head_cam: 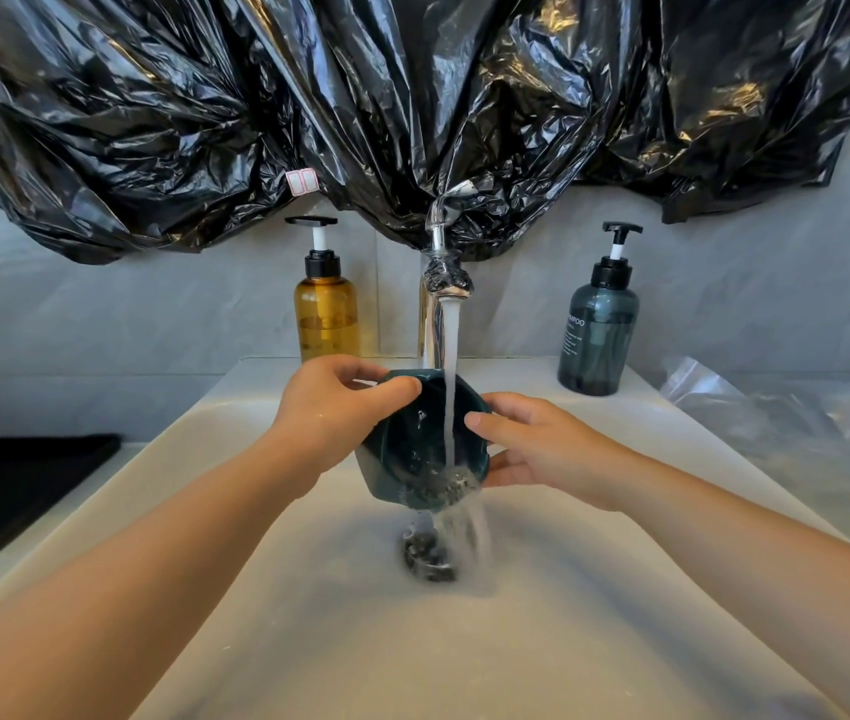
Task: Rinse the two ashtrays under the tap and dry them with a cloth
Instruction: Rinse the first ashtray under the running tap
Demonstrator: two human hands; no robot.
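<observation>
At the centre of the frame the dark teal ashtray is tilted under the running tap, the left hand pinching its upper rim with curled fingers and the right hand gripping the right edge, thumb over the lip, fingers underneath. Water spills over its low side into the sink. With wet hands holding only the rim, the stream's push could twist it loose and chip it on the sink.

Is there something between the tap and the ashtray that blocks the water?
Nothing visible does. The water falls straight from the tap into the ashtray, which the left hand and the right hand hold by its rim over the sink.
</observation>
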